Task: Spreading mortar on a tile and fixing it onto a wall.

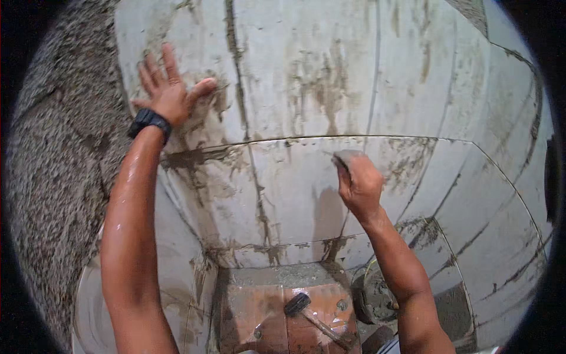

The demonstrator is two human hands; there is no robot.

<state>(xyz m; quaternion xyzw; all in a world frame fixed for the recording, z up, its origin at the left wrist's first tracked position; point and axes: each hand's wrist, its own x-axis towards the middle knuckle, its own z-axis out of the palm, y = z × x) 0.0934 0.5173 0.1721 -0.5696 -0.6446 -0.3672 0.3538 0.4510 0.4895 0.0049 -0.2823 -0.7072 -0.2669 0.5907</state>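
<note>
My left hand (pixel 168 100) lies against a white wall tile (pixel 194 29) at the upper left, its fingers spread, with a black watch (pixel 150 122) on the wrist. Brown mortar smears surround it. My right hand (pixel 362 183) is closed around a small grey piece (pixel 349 158), mostly hidden by the fingers, whose exact kind I cannot make out. It is held at a lower white tile (pixel 289 189), just under the long horizontal joint. Dirty vertical joints run between the tiles.
Below, a black-headed mallet (pixel 298 304) with a wooden handle lies on orange floor tiles (pixel 253 307). A dark bucket (pixel 377 301) stands beside my right forearm. Rough grey render (pixel 59 147) covers the left wall. White tiles (pixel 501 236) continue around the right side.
</note>
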